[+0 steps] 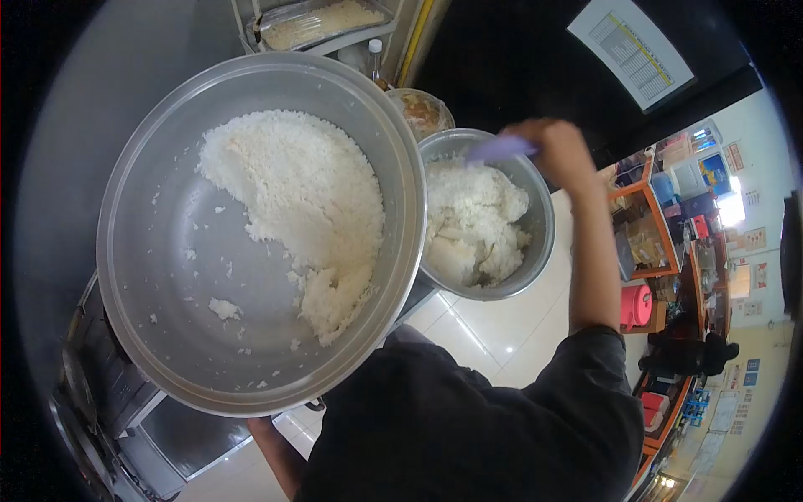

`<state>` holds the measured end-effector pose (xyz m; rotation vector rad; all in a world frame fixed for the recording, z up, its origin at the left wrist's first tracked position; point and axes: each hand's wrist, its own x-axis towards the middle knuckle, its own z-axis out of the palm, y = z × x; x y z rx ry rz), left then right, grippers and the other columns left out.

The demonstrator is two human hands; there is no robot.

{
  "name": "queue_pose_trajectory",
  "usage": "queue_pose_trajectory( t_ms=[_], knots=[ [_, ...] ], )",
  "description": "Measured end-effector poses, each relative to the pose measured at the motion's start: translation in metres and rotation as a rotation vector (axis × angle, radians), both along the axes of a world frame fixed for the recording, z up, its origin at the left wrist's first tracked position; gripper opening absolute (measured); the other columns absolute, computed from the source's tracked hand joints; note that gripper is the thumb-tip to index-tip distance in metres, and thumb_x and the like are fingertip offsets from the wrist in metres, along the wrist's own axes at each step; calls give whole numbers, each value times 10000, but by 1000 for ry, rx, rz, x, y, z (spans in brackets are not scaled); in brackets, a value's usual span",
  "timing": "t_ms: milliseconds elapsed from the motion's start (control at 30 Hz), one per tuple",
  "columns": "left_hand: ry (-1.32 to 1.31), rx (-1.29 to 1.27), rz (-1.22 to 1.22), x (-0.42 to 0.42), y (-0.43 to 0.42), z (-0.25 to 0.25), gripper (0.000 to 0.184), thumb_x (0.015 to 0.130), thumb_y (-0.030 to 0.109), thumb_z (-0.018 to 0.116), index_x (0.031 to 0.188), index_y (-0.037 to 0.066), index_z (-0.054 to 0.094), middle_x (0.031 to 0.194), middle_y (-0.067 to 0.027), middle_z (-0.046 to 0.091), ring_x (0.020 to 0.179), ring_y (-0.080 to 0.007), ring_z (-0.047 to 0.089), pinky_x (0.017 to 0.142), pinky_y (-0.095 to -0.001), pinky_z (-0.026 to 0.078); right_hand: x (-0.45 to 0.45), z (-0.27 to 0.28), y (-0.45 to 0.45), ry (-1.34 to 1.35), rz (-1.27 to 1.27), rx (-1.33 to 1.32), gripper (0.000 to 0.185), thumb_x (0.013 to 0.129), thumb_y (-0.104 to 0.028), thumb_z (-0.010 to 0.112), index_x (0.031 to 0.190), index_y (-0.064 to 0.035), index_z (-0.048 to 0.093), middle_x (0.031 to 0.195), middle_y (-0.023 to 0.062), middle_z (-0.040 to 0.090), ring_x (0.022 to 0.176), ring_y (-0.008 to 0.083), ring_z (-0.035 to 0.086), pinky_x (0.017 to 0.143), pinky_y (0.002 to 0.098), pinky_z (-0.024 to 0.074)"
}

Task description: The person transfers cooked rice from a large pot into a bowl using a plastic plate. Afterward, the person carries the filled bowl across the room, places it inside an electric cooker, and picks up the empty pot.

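In my right hand [552,144], fingers wrapped round the handle, is a purple rice paddle [500,149], slightly blurred. It is over the far rim of a smaller metal pot [542,213] that holds clumped white rice [481,205]. To the left, a large, wide metal pot [188,284] overlaps the smaller pot's edge. Cooked rice [305,184] is heaped along its far and right side, with loose grains and small clumps scattered on the bare bottom. My left forearm [278,456] reaches to the large pot's near rim, which hides the hand and its fingers.
A covered container of food [422,113] and a clear bottle [375,58] stand behind the pots. A tray [322,25] is on a rack at the top. Stove parts [79,376] are at lower left. Shelves and a pink container [636,305] are at right.
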<state>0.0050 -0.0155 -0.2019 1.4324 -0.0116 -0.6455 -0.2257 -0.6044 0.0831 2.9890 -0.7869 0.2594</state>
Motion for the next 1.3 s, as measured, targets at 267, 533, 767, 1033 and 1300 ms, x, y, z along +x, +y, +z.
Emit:
queue_pose_trajectory(
  t_ms=[267,533,767,1033,1300],
  knots=[
    [3,-22,35,-13,6,-1,467,854,296,574,1176,-40,528,1201,-132,535,1108,-238,492,974,-380,365,-9,-65,-26,93,197,210,379,671,59,586,989,-104,711,1005,118,677,930,301,630,835,370,489],
    [14,-115,18,-33,2,-1,477,849,286,572,1190,-42,518,1201,-130,537,1107,-239,494,974,-377,366,-41,115,4,-240,-344,4,340,899,-155,554,1232,-90,572,1048,149,639,925,242,634,835,329,498],
    [-179,-56,-121,-27,12,-33,463,846,252,568,1195,-47,521,1195,-145,547,1108,-256,510,970,-391,378,90,200,84,-58,374,36,469,909,-175,478,1371,-111,433,1240,193,549,1024,273,614,888,384,502],
    [-511,40,-377,-10,-30,43,760,855,679,377,1063,-26,569,1095,-170,573,1020,-315,543,883,-417,415,246,88,153,454,714,236,483,830,27,449,1301,-71,496,1238,164,569,1070,295,601,963,382,455],
    [-737,160,-394,-7,-31,47,610,927,531,420,1178,-15,526,1199,-224,520,1148,-392,477,966,-439,364,263,40,168,741,605,273,334,937,-216,488,1231,-75,562,1036,180,658,912,311,658,869,376,494]
  ],
)
